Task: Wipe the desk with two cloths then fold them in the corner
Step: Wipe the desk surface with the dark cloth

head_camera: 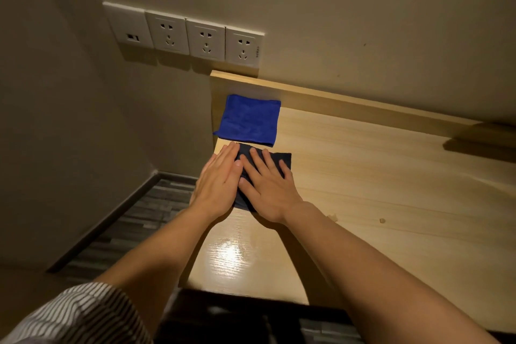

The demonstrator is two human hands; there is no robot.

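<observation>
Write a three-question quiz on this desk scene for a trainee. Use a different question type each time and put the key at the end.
1. True or false: the blue cloth lies folded near the far left corner of the desk, with no hand on it.
2. Multiple choice: the dark cloth is
A) hanging off the desk edge
B) lying under the left hand and right hand, whose fingers are straight
C) stacked on top of the blue cloth
3. Short answer: how many white socket plates are in the row on the wall?

Key: 1 true; 2 B; 3 four.
</observation>
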